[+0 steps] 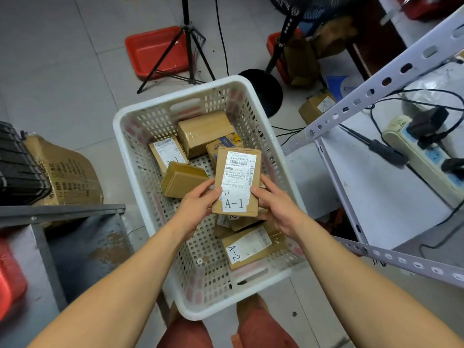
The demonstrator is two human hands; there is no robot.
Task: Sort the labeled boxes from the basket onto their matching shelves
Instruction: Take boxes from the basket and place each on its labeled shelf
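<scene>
Above the white basket (130, 136), both hands' fingers (213, 193) clamp the A-1 box (237, 182).

- A single head-worn wide-angle view looks steeply down from above onto the white basket (155, 151) standing on the tiled floor (62, 79).
- It sits near: both forearms enter from the bottom edge.
- Straight lines bow toward the edges, as along the shelf rail (391, 79) at right.

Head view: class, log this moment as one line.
step: reading label | held: A-1 box | grip: left hand and right hand both on it | over: basket
</scene>
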